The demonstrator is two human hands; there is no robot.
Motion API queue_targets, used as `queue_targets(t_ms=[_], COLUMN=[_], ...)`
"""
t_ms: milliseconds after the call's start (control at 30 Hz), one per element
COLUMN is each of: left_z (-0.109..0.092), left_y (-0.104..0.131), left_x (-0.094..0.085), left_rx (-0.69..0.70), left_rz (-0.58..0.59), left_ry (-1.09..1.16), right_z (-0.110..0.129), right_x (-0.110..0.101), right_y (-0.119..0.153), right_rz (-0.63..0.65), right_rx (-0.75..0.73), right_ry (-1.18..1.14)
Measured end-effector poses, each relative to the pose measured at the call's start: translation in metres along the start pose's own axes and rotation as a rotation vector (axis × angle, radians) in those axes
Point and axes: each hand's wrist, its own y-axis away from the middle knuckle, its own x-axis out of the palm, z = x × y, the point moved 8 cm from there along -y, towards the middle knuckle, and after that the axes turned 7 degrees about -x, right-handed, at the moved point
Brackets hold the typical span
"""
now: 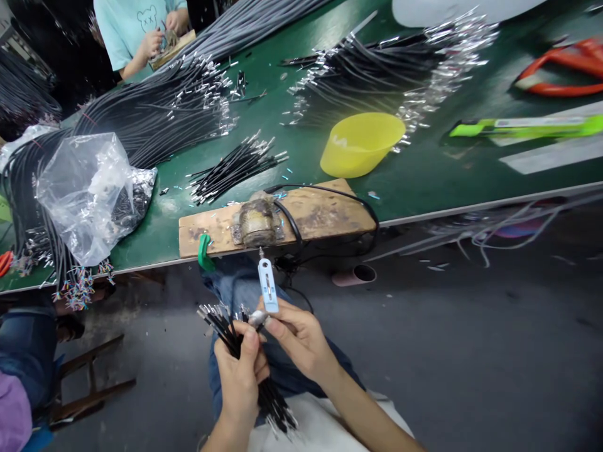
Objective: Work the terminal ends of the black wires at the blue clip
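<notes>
Black cables (276, 403) with silvery ends lie bundled in the left hand (239, 375), its grip clamped around them, over the person's lap and in front of the green desk (424, 172). Beside the cable tips, the right hand (301, 339) has thumb and fingers at a blurred silvery piece (257, 317); whether that grip holds it, I cannot tell. Just above its fingers is a pale blue piece (267, 285), below a motor (257, 223) on a wooden board (325, 213).
</notes>
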Motion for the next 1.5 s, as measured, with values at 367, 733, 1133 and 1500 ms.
queue_targets(t_ms=[367,733,1133,1500], left_z=[-0.003,0.016,-0.048,-0.04], left_y=[-0.001,-0.011,0.017,0.015], left_x=[0.002,-0.002,-0.008,-0.006], left_rx=[-0.031,-0.001,0.529,0.46], left_rz=[0.065,0.103,-0.094,-0.093], left_ry=[-0.047,-0.092,-0.335,-0.276], right_z=[-0.011,0.036,-0.02,0.034], right_x=[-0.006,-0.009,-0.012,-0.014], right_y=[0.002,0.013,0.008,-0.005], right_rz=[-0.049,-0.274,-0.098,-0.143], right_rx=[0.092,-0.334,0.268,-0.172], right_ry=[-0.119,0.346,-0.171,0.275])
